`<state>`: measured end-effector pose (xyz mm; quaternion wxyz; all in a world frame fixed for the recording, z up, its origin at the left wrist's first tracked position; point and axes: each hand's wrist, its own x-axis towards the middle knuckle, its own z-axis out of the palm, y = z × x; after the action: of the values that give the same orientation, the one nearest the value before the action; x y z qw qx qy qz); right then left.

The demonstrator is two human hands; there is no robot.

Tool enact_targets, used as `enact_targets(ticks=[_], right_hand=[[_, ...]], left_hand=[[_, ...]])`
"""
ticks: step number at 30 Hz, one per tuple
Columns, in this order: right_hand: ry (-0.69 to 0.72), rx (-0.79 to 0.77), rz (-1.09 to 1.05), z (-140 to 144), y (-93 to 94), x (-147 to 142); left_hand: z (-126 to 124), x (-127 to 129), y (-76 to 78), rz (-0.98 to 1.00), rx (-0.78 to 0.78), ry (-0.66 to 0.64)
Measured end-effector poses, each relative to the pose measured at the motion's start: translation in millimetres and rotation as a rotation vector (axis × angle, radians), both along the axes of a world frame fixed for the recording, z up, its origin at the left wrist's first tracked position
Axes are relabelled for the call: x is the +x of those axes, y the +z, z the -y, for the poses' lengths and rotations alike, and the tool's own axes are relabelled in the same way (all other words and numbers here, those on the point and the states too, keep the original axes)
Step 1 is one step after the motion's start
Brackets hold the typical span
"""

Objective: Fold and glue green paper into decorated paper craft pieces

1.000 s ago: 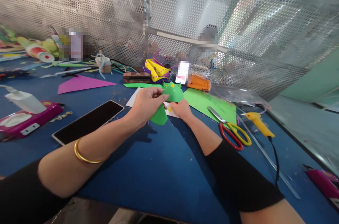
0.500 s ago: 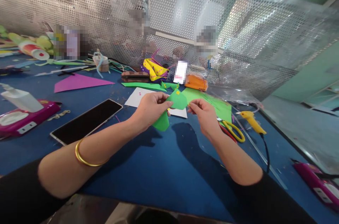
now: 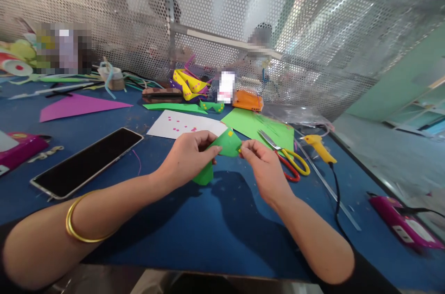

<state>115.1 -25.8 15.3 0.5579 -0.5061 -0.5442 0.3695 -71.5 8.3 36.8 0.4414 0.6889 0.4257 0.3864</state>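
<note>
Head view, blue counter [image 3: 215, 233] fenced at the back by a perforated metal screen [image 3: 313, 48].

Left hand [image 3: 186, 157]: grip narrow, fingers pinched on the left part of a folded green paper piece [image 3: 222, 152]. A gold bangle [image 3: 78, 229] sits on that forearm.

Right hand [image 3: 266, 169]: grip narrow, thumb and fingertips pinched at the right corner of the same green piece. Whether a small bit is held between those fingertips as well cannot be told.

The green piece is held just above the counter, between the two hands, near the middle of the view. A small yellow square shows on its upper face. Its lower flap hangs down under the left hand.

Surroundings:
- White sheet [image 3: 181, 124] with small pink dots, flat on the counter just behind the hands.
- Green sheet [image 3: 253, 124] right of the white one; scissors [image 3: 287, 157] with red and yellow handles lie across its near edge, close to the right hand.
- Yellow glue gun [image 3: 318, 145] right of the scissors, black cord trailing toward the near edge.
- Phone [image 3: 86, 162], dark screen up, left of the left hand, apart from it.
- Purple paper triangle [image 3: 78, 106] farther back left.
- Pink case [image 3: 405, 229] at the far right.
</note>
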Motion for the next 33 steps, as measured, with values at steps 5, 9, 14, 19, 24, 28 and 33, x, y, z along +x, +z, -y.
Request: enact_targets(ticks=[5,9,14,19,24,28,33], right_hand=[[-0.009,0.059,0.125,1,-4.9,0],[-0.043,0.111,0.204,3,-4.9,0],[-0.070,0.109,0.217,4,-5.5,-1],[-0.069,0.104,0.225,6,-4.5,-3],[-0.142,0.225,0.313,10,-1.6,-6],[-0.180,0.253,0.351,11,-3.1,-7],[-0.161,0.278,0.368,12,-7.5,-11]], left_hand=[[0,1,-1.3,-0.016,-0.007,-0.015],[1,3,-0.5,-0.025,-0.032,-0.031],[3,3,-4.6,0.083,-0.043,0.044],[4,2,-7.1,0.032,0.058,-0.027],[4,4,-8.3,0.016,0.083,-0.014],[4,4,-9.3,-0.090,0.160,-0.011],[6,4,-10.7,-0.102,0.167,-0.043]])
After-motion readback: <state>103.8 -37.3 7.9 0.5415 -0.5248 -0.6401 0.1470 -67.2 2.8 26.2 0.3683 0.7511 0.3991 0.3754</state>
